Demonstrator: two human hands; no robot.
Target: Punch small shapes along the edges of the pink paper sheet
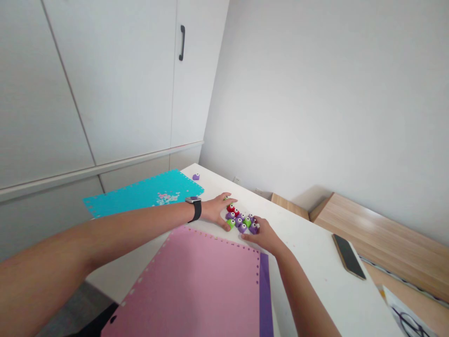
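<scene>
Several small one-eyed figures in purple [242, 228], green [247, 222] and red [230, 208] sit bunched together on the white table. My left hand [216, 210], with a black watch on its wrist, curves around the left side of the bunch, thumb and fingers spread. On the right side, my right hand [261, 234] has its thumb and fingers apart against the edge of the bunch, beside a purple figure [254, 228]. A pink punched sheet [203, 281] lies just below the hands, over a purple sheet [265, 295].
A blue punched sheet [140, 192] with small pink and white bits [166, 198] lies at the left. One purple figure [196, 177] stands alone near the far corner. A phone [349, 256] rests at the table's right edge, near wooden furniture [379, 238].
</scene>
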